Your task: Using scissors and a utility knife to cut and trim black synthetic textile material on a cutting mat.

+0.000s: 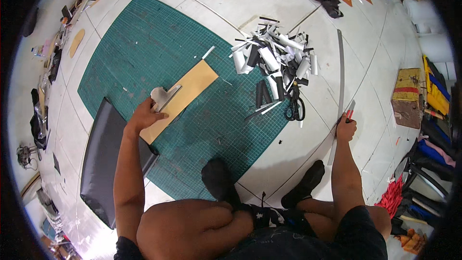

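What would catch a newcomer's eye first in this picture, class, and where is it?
Most striking is the big green cutting mat spread across the tiled floor, left of centre. At its upper right lies a heap of black and white scraps, with black scissors below. The right hand grips a red and grey tool far right.

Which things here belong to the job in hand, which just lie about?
Likely in use:
tan strip, metal piece at left hand
red cutter, grey strip at right hand
green mat

Probably lying about:
scrap pile
black scissors
worn box
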The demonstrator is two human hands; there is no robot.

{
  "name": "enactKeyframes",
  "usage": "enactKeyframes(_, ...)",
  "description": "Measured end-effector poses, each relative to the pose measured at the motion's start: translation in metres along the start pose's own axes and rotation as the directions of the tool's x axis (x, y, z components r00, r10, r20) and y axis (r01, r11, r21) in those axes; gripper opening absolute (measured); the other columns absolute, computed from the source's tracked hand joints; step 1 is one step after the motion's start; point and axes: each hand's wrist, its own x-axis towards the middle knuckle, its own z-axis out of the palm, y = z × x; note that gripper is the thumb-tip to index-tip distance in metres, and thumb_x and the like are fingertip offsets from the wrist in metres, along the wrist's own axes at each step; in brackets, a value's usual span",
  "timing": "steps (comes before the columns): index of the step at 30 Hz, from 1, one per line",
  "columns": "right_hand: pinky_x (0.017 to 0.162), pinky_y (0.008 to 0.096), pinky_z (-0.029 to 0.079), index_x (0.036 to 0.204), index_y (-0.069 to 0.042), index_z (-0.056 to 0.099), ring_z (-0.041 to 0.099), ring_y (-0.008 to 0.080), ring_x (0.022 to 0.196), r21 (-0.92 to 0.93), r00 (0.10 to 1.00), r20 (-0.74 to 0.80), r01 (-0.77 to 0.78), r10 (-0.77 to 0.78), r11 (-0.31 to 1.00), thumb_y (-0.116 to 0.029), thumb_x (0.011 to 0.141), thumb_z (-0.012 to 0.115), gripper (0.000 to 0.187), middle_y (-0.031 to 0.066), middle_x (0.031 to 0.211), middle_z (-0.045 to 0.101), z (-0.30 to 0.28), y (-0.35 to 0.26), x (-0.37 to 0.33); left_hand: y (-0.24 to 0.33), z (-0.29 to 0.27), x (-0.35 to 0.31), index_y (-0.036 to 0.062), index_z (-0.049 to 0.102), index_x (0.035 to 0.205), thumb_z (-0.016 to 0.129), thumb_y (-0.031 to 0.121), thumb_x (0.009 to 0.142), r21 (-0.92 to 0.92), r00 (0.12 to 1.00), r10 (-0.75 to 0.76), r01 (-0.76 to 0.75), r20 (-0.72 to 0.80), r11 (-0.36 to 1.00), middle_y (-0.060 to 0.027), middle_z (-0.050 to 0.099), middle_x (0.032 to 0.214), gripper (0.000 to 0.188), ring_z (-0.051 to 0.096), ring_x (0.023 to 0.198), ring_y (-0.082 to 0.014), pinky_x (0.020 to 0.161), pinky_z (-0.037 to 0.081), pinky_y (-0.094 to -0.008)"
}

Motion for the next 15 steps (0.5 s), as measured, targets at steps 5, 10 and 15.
enactKeyframes(5,0.089,0.0500,0.047,0.114,-0.004,0.057,0.058,0.0359,0.108,0.125,0.975,-0.217,0.066,-0.037,0.990,-0.047,0.086,0.064,0.051,0.0171,0.111,0.060,-0.006,-0.033,-0.015,-0.018,0.006,-0.012,0.0002,0.048,0.130,0.074,0.022,0.073,-0.081,0.996,-0.009,0.017,0.093,0.997,-0.0180,0.060,0.122,0.067,0.058,0.112,-0.0321,0.095,0.044,-0.0379)
enactKeyframes(10,0.085,0.0400,0.044,0.112,-0.001,0.057,0.057,0.0305,0.096,0.531,0.719,-0.411,0.689,-0.561,0.493,-0.011,0.082,0.071,0.034,0.0161,0.106,0.059,-0.044,-0.160,-0.071,0.011,0.006,-0.041,0.0027,0.046,0.131,0.068,0.018,0.079,-0.085,0.994,0.094,-0.089,0.051,0.992,-0.0188,0.063,0.108,0.059,0.061,0.099,-0.0299,0.087,0.046,-0.0389)
enactKeyframes(15,0.092,0.0410,0.045,0.111,-0.005,0.060,0.057,0.0337,0.105,0.725,0.115,-0.235,0.682,-0.965,-0.095,-0.025,0.080,0.072,0.039,0.0140,0.112,0.059,-0.075,-0.260,-0.200,0.051,0.019,-0.061,0.0080,0.043,0.134,0.064,0.013,0.084,0.081,0.984,0.175,-0.174,-0.008,0.981,-0.0231,0.064,0.088,0.055,0.064,0.082,-0.0391,0.074,0.049,-0.0456)
